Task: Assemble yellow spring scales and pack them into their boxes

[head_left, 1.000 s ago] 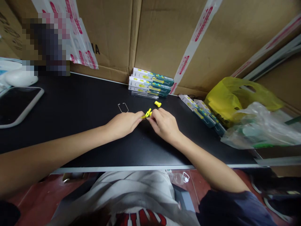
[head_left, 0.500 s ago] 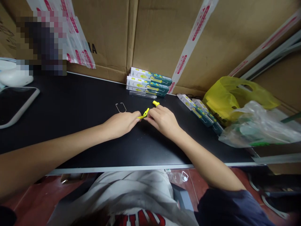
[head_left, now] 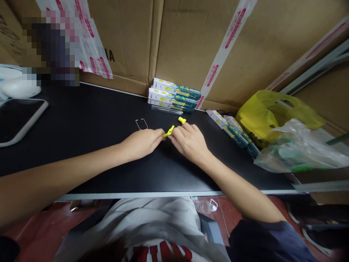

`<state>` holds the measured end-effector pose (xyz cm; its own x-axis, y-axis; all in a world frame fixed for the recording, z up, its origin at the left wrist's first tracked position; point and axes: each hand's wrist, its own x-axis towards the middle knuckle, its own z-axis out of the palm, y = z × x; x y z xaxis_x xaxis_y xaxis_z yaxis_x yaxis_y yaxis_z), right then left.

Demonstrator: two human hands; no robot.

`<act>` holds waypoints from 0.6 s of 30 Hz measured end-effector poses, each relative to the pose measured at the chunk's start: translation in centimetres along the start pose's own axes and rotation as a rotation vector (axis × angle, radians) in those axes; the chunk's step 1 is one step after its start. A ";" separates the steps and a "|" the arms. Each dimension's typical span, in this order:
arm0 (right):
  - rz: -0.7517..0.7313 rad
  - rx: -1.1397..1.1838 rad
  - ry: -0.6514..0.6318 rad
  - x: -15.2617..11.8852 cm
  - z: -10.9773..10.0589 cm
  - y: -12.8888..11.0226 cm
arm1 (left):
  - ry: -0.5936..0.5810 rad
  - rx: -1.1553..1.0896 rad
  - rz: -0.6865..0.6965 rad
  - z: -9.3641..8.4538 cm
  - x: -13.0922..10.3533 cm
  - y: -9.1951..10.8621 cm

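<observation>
Over the black table, my left hand (head_left: 145,142) pinches a small yellow plastic part (head_left: 170,130) between thumb and fingers. My right hand (head_left: 189,142) is closed against the right side of the same part, its fingertips partly hidden. A second yellow plastic piece (head_left: 181,120) lies just beyond my right knuckles. Behind my left hand, a bent metal wire loop (head_left: 141,123) rests on the tabletop, its near end covered by the hand.
Printed boxes (head_left: 173,100) are stacked against the cardboard wall, with a clear plastic strip (head_left: 167,110) in front. More boxes (head_left: 227,127) lie at right beside yellow (head_left: 261,112) and clear (head_left: 302,145) plastic bags. A phone (head_left: 21,120) lies at far left.
The yellow part is angled slightly differently between my fingers, and its upper end sits a little further right. Both hands stay in nearly the same place; the view has shifted slightly.
</observation>
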<state>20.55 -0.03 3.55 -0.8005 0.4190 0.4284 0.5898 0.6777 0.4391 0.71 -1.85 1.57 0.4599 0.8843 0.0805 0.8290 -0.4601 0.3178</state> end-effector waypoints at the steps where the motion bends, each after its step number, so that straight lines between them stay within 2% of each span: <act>1: 0.009 -0.015 0.019 0.0 0.0 -0.2 | 0.004 -0.010 -0.001 0.0 0.0 0.0; 11: 0.074 0.003 0.084 -0.3 0.5 -0.8 | 0.009 0.074 -0.016 0.3 -0.1 0.4; 18: 0.121 0.031 0.024 -0.2 0.7 -0.8 | 0.031 0.039 -0.033 0.4 -0.2 0.7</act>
<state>20.20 -0.22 2.50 -0.7209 0.4843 0.4957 0.6778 0.6419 0.3585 1.28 -2.39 1.40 0.4226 0.9007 0.1004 0.8556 -0.4331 0.2835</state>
